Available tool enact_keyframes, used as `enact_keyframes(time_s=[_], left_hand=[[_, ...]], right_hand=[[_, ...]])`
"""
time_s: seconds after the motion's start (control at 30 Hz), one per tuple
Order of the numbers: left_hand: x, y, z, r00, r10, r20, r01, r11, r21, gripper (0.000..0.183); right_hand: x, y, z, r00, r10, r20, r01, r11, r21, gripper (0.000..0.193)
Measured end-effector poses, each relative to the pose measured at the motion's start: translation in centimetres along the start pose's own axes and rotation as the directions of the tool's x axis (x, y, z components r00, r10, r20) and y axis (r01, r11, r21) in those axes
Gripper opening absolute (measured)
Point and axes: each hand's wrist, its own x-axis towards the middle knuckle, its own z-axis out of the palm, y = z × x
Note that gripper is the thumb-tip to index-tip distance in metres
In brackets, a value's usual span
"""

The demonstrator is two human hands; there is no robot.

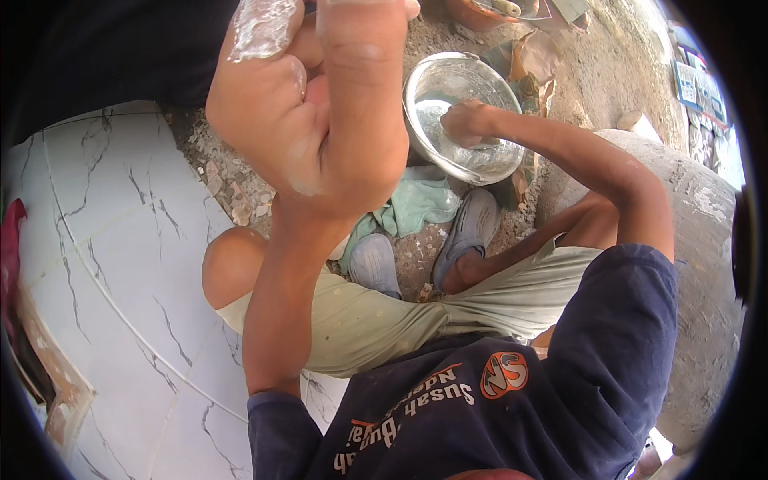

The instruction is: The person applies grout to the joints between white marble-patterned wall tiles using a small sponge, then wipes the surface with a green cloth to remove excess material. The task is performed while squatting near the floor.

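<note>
My left hand (312, 120) is raised close in front of me, its fingers curled and its tips partly cut off by the upper edge. White paste (262, 30) coats one of its fingers, and a paler smear marks the wrist side. Whether anything is in its grasp cannot be seen. My right hand (470, 124) reaches down into a whitish-grey bucket (485, 78), fingers bent together. What those fingers hold, if anything, is hidden. Inside the bucket a white wet patch (433, 117) shows beside the hand, and pale residue covers the walls.
White marble-patterned tiles (120, 264) lie on the left. A green cloth (420, 198) rests on rubble-strewn ground by my grey clogs (472, 228). Beyond the bucket are torn paper (538, 56) and an orange basin (472, 16) with a tool. A grey rounded concrete surface (704, 240) stands right.
</note>
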Motion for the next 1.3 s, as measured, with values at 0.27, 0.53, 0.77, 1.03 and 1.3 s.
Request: enact_keyframes(time_s=[0.27, 0.53, 0.77, 1.03, 1.3], left_hand=[[1.7, -0.6, -3.4, 0.99, 0.094, 0.109, -0.103, 0.992, 0.078, 0.026], [-0.1, -1.8, -3.2, 0.96, 0.228, 0.162, -0.219, 0.973, -0.071, 0.021], [4.3, 4.9, -0.8, 0.672, -0.74, 0.022, 0.727, 0.653, -0.214, 0.022], [5.9, 8.5, -0.2, 0.592, -0.804, 0.06, 0.805, 0.584, -0.103, 0.036], [6.5, 9.8, -1.2, 0.584, -0.81, 0.047, 0.811, 0.581, -0.065, 0.027]], right_hand=[[0.8, -1.4, -4.3, 0.998, -0.065, -0.01, 0.065, 0.998, 0.003, 0.038], [-1.8, 3.1, -3.2, 0.98, -0.139, 0.145, 0.106, 0.97, 0.218, 0.05], [-9.5, 10.7, -10.8, 0.987, -0.121, -0.109, 0.158, 0.869, 0.469, 0.053], [-10.0, -10.8, -22.3, 0.611, -0.315, -0.726, 0.732, -0.123, 0.67, 0.039], [6.0, -33.0, -31.0, -0.083, 0.289, -0.954, 0.99, 0.13, -0.046, 0.027]])
